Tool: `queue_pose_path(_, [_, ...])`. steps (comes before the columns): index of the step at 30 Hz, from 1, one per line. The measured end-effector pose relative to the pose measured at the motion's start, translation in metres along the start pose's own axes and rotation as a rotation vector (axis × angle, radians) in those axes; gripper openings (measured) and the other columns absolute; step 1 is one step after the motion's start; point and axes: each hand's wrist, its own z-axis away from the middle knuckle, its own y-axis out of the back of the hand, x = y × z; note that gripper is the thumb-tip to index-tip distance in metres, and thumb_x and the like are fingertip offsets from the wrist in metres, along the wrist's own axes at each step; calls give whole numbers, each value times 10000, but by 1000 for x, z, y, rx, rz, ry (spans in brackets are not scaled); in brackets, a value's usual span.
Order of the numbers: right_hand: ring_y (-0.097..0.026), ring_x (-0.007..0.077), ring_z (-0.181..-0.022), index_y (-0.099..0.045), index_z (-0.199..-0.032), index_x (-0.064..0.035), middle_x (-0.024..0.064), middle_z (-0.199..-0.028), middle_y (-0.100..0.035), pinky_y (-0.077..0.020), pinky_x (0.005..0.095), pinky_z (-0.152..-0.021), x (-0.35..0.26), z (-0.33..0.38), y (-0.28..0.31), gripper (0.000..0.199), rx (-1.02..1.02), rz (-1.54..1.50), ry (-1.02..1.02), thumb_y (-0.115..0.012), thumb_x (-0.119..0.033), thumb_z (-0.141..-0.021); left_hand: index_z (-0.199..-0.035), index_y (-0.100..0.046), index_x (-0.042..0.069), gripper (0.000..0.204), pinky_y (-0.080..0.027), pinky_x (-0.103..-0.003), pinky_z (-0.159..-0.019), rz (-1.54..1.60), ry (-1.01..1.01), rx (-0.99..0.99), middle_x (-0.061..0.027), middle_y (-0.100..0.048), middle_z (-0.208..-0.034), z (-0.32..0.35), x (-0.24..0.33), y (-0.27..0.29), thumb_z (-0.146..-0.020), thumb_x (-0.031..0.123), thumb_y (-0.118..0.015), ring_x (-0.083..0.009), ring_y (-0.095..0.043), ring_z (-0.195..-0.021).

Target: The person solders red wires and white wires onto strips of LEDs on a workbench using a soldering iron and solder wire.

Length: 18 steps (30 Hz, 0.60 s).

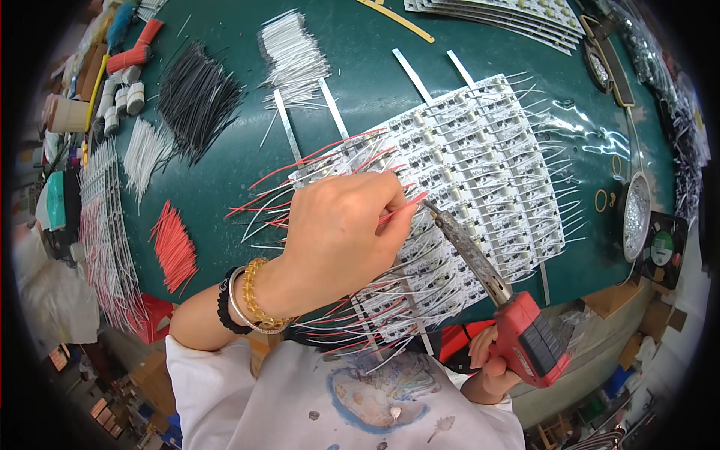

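Between the thumb and fingers of my left hand [341, 229] is a red wire [403, 208], its end resting over a panel of white circuit boards [480, 161]. My right hand [493, 361] is wrapped round the handle of a red soldering gun [527, 339]. The gun's dark metal tip points up and left, close to the end of the red wire; whether they touch I cannot tell. White and red wires stick out from the boards on both sides. My left hand hides part of the panel's left edge. Metal strips [412, 75] run under the boards.
On the green table [360, 60] lie heaps of black wires [196, 101], white wires [292, 64] and red wires [175, 246]. Wired boards [109, 225] lie at the left edge. At the right stand a round metal dish [637, 217] and a black fan [664, 247]. More boards [510, 19] are stacked at the back.
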Motion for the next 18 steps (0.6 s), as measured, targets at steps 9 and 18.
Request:
queue_pose_path(9, [-428,108,-364,-395,-1242,108,2,-491,-449,-387,247,-390,6,-7,-3,749,-124,-336,184,-571,-510,-857,-666,-577,31,175,-343,-295,-425,15,-3,-14,-63,-514,-543,1,0,2,-749,103,-713,-163,-453,-432])
queue_pose_path(18, [-438,112,-380,-381,-1266,93,-2,-485,-449,-384,254,-410,-1,-4,-3,801,-86,-485,105,-565,-559,-838,-661,-576,32,163,-374,-277,-467,-31,-97,101,-50,-539,-598,-1,1,3,-735,70,-716,-162,-492,-494])
